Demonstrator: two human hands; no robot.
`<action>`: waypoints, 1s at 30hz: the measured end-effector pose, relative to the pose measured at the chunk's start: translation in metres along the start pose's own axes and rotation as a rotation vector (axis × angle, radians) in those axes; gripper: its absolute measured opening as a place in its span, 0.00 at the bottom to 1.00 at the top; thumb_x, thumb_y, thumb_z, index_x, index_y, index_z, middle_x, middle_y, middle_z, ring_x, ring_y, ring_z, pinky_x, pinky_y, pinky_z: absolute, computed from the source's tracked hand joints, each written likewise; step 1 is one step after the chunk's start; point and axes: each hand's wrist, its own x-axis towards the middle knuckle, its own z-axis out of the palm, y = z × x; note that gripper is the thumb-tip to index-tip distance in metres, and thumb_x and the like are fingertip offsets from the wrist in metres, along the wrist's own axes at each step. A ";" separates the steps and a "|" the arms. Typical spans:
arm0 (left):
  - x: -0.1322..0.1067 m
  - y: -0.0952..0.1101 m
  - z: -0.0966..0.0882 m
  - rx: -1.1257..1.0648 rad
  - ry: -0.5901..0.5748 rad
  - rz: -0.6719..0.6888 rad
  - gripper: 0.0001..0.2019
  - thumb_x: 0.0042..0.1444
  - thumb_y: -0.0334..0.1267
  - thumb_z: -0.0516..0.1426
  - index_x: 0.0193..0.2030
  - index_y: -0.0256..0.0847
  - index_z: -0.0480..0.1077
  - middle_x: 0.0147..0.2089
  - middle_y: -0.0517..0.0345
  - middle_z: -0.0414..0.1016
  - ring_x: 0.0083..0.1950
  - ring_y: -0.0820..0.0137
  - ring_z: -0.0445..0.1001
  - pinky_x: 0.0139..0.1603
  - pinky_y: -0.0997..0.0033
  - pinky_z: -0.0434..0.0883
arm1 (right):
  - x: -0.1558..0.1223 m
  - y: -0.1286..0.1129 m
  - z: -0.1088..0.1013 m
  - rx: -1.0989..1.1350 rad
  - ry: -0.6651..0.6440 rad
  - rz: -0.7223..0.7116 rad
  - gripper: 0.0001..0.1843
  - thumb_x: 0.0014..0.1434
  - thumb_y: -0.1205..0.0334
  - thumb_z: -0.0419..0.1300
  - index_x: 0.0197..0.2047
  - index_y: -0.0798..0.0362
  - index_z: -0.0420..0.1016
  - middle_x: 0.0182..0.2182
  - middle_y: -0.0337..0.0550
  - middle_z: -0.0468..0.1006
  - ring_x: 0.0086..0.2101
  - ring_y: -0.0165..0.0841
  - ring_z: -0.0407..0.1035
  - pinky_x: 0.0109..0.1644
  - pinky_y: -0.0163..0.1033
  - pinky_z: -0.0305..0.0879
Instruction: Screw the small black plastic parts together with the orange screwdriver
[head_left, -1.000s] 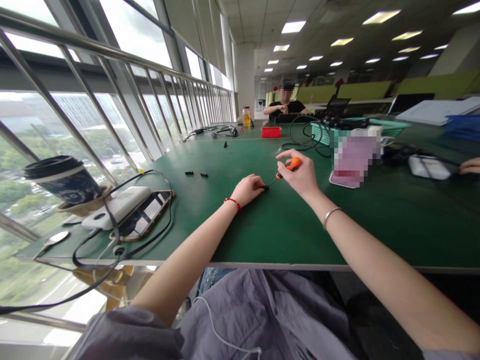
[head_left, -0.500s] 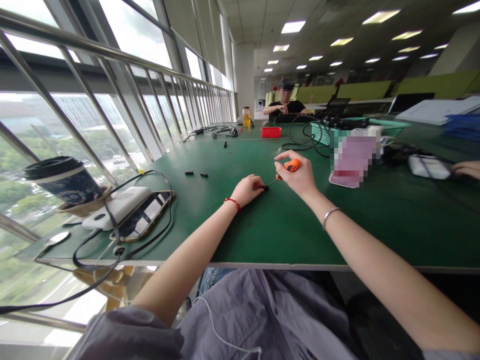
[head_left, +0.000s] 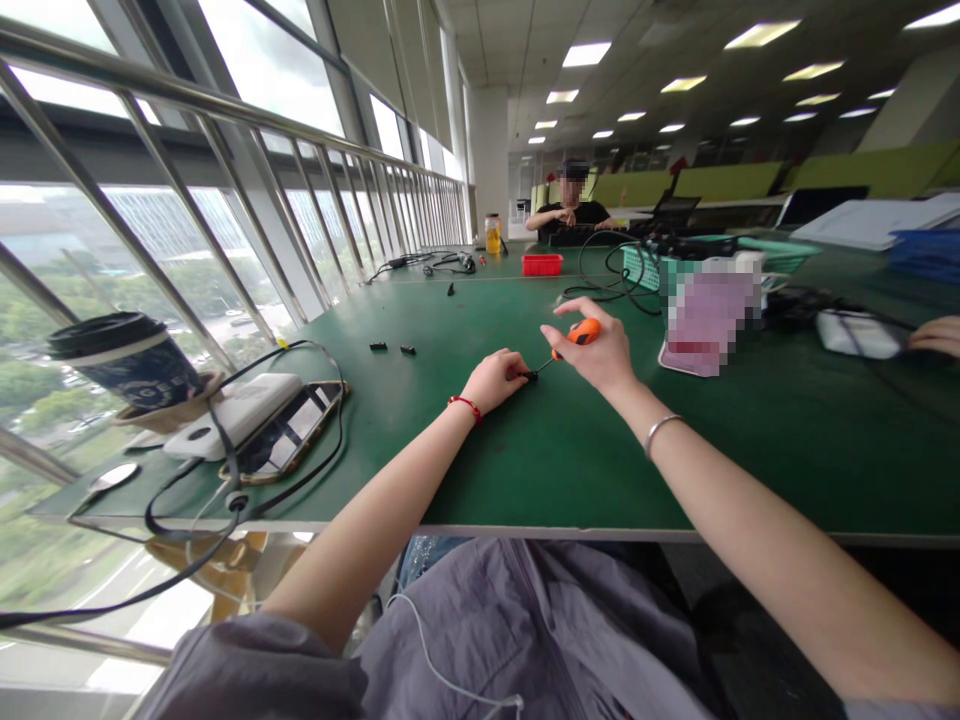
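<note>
My left hand (head_left: 495,380), with a red cord bracelet at the wrist, pinches a small black part (head_left: 532,376) against the green table (head_left: 600,460). The fingers cover much of that part, so its kind cannot be made out. A screwdriver (head_left: 585,331) with an orange and black handle rests in my right hand (head_left: 606,352). Its thin shaft slants down to the left, the tip at the black part. The thumb and forefinger of the right hand are spread apart while the handle lies against the palm. Two similar black pieces (head_left: 407,350) lie further left.
At left are a lidded paper cup (head_left: 124,360), a white power bank (head_left: 232,415), a phone (head_left: 289,430) and looped cables. A red tray (head_left: 542,265) and a green basket (head_left: 641,268) stand farther back. A pink phone (head_left: 709,325) leans at right. A person (head_left: 574,215) sits opposite.
My right thumb and forefinger have opened wider and shifted slightly left around the screwdriver handle. The left hand and the black part stay in place.
</note>
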 end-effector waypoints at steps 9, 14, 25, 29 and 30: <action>0.000 0.000 0.000 -0.008 -0.008 -0.012 0.02 0.50 0.31 0.59 0.33 0.37 0.73 0.34 0.58 0.70 0.33 0.73 0.69 0.39 0.71 0.71 | 0.000 0.000 -0.001 0.101 -0.077 -0.082 0.18 0.49 0.59 0.58 0.44 0.51 0.72 0.28 0.38 0.74 0.26 0.30 0.65 0.33 0.36 0.62; 0.001 -0.002 0.001 -0.015 -0.003 -0.001 0.02 0.50 0.31 0.59 0.32 0.37 0.72 0.34 0.57 0.69 0.33 0.72 0.69 0.38 0.71 0.71 | 0.001 0.001 -0.001 0.078 -0.006 -0.074 0.33 0.47 0.53 0.62 0.56 0.49 0.64 0.34 0.39 0.75 0.28 0.32 0.66 0.33 0.38 0.63; 0.001 0.000 0.000 -0.016 -0.012 -0.006 0.02 0.51 0.31 0.59 0.32 0.37 0.72 0.34 0.57 0.69 0.33 0.73 0.69 0.39 0.71 0.71 | 0.000 -0.004 -0.003 0.065 -0.061 -0.008 0.11 0.49 0.57 0.57 0.34 0.50 0.76 0.23 0.38 0.72 0.26 0.32 0.65 0.33 0.37 0.60; 0.001 -0.001 0.000 -0.022 -0.014 -0.007 0.02 0.51 0.31 0.59 0.32 0.37 0.72 0.34 0.57 0.69 0.33 0.73 0.69 0.38 0.71 0.71 | 0.001 0.001 -0.003 0.085 -0.049 -0.033 0.23 0.47 0.60 0.57 0.49 0.51 0.72 0.28 0.37 0.72 0.26 0.31 0.65 0.33 0.37 0.62; 0.001 -0.001 0.001 -0.023 -0.013 -0.006 0.02 0.51 0.31 0.58 0.32 0.37 0.72 0.34 0.57 0.69 0.33 0.73 0.69 0.38 0.71 0.70 | 0.001 0.001 -0.002 0.099 -0.042 -0.034 0.26 0.47 0.59 0.57 0.52 0.51 0.69 0.29 0.37 0.72 0.27 0.31 0.65 0.33 0.37 0.63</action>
